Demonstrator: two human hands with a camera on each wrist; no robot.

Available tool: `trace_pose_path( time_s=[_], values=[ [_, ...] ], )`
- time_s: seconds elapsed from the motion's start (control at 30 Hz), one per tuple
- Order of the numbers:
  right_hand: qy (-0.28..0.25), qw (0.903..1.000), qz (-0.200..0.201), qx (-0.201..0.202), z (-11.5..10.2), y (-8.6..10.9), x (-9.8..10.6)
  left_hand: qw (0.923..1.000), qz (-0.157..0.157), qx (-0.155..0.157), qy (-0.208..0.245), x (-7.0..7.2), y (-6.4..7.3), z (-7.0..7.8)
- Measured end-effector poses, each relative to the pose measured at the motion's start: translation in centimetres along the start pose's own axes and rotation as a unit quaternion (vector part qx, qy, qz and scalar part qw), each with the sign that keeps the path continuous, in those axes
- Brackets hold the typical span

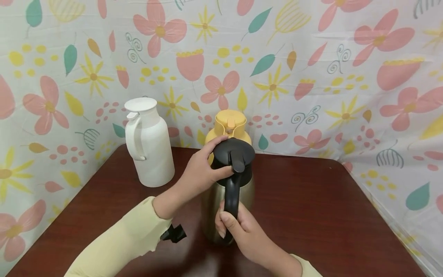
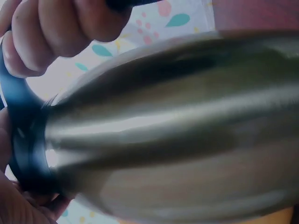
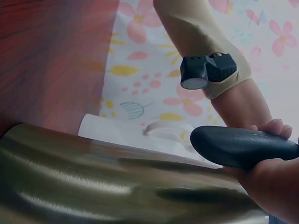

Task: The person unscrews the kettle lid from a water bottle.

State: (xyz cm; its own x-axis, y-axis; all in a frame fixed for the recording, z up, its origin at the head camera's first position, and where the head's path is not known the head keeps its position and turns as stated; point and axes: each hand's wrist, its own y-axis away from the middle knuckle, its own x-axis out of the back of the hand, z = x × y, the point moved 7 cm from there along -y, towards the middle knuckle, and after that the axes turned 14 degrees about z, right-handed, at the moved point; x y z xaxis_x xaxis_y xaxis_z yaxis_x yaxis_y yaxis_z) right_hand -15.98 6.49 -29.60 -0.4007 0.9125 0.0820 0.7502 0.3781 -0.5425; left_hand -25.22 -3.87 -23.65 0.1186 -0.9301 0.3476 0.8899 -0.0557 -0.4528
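A brushed-metal thermos jug (image 1: 211,209) with a black lid (image 1: 225,150) and black handle (image 1: 232,196) is upright over the middle of the table. My left hand (image 1: 199,169) holds the lid, thumb on its near side and fingers along its far left edge. Lower down, my right hand (image 1: 247,231) grips the handle, fingers curled round it. In the left wrist view the metal body (image 2: 177,126) fills most of the picture. The right wrist view shows the handle's rounded lower end (image 3: 224,144). Whether the jug's base touches the table is unclear.
To the left stands a white jug (image 1: 155,150), its handle turned toward me. Directly behind the metal jug is a yellow jug (image 1: 230,115), partly hidden. A flower-patterned curtain (image 1: 290,77) borders the dark red-brown table (image 1: 304,215) at the back and sides.
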Motion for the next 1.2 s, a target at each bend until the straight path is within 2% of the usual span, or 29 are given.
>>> trace_pose_path(
  time_s=[0.07, 0.17, 0.3, 0.4, 0.5, 0.6, 0.7, 0.8, 0.87, 0.9, 1.03, 1.2],
  values=[
    [-0.001, 1.0, 0.001, 0.0, 0.0, 0.0, 0.1, 0.9999, 0.005, 0.001, -0.013, 0.1, 0.0, 0.2],
    [-0.002, 1.0, -0.002, -0.003, 0.0, 0.0, 0.0, 0.9997, -0.014, 0.002, -0.021, 0.4, -0.2, 0.2],
    [-0.001, 1.0, -0.005, -0.001, 0.0, 0.0, 0.0, 0.9974, -0.071, 0.004, -0.011, 1.0, -0.3, 0.0],
    [0.004, 1.0, -0.003, 0.006, -0.1, -0.1, 0.0, 0.9917, -0.126, -0.013, 0.023, 1.3, -1.1, -0.1],
    [0.005, 0.9999, 0.0, 0.01, -0.2, -0.1, 0.1, 0.9761, -0.197, -0.047, 0.078, 1.0, -2.4, -0.3],
    [0.005, 0.9999, 0.0, 0.011, -0.2, -0.1, 0.1, 0.9513, -0.271, -0.062, 0.133, 0.1, -3.7, -0.7],
    [0.002, 0.9999, -0.002, 0.01, -0.1, -0.1, 0.0, 0.9281, -0.331, -0.061, 0.16, -1.0, -4.4, -1.1],
    [-0.004, 1.0, -0.004, 0.006, 0.0, 0.0, 0.0, 0.9195, -0.354, -0.058, 0.16, -2.0, -4.6, -1.3],
    [-0.009, 1.0, -0.004, 0.002, 0.0, 0.0, 0.0, 0.9196, -0.355, -0.059, 0.158, -2.3, -4.6, -1.3],
    [-0.01, 0.9999, -0.003, 0.001, 0.0, 0.0, 0.0, 0.9229, -0.348, -0.059, 0.153, -2.4, -4.6, -1.2],
    [-0.008, 1.0, -0.002, -0.004, 0.0, -0.1, -0.2, 0.943, -0.301, -0.038, 0.137, -2.0, -4.1, -1.3],
    [0.003, 0.9996, 0.009, -0.028, 0.0, -0.1, 0.0, 0.9706, -0.211, 0.02, 0.114, -1.8, -2.8, -1.2]
  ],
)
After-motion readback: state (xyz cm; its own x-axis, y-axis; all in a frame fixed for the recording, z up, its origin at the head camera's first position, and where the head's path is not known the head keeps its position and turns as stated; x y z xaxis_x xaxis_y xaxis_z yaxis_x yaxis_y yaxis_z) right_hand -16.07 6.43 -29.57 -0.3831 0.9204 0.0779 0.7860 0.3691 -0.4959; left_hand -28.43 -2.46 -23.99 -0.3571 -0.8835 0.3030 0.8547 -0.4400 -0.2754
